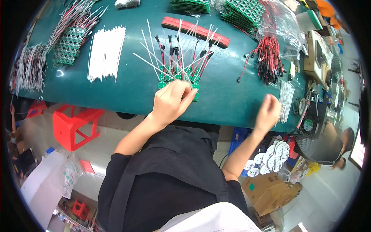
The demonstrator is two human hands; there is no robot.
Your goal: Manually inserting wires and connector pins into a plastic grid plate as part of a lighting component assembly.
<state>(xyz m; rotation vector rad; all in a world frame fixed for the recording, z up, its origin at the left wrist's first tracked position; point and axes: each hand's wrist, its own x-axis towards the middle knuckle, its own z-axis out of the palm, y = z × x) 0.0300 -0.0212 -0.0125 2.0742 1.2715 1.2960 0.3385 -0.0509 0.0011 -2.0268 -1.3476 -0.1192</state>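
Observation:
My left hand [172,101] is closed, thumb and index finger pinched together at the near edge of a green circuit board [162,84]. What lies between those fingertips is hidden. From the board rise several red-and-black wires with black connectors [176,51] and thin white strips [151,54], fanning out away from me. Off to the right, at the table's near edge, my right hand [268,114] is curled with fingertips together; whether it holds anything I cannot make out. Just beside it lies a small bundle of thin white strips [286,98].
A red bar [195,31] lies behind the board. At left are a white strip pile [106,54] and wired circuit boards [69,46]. Red-black connector wires [270,62] and stacked green boards [243,13] lie at right. A red stool [73,129] stands below the table.

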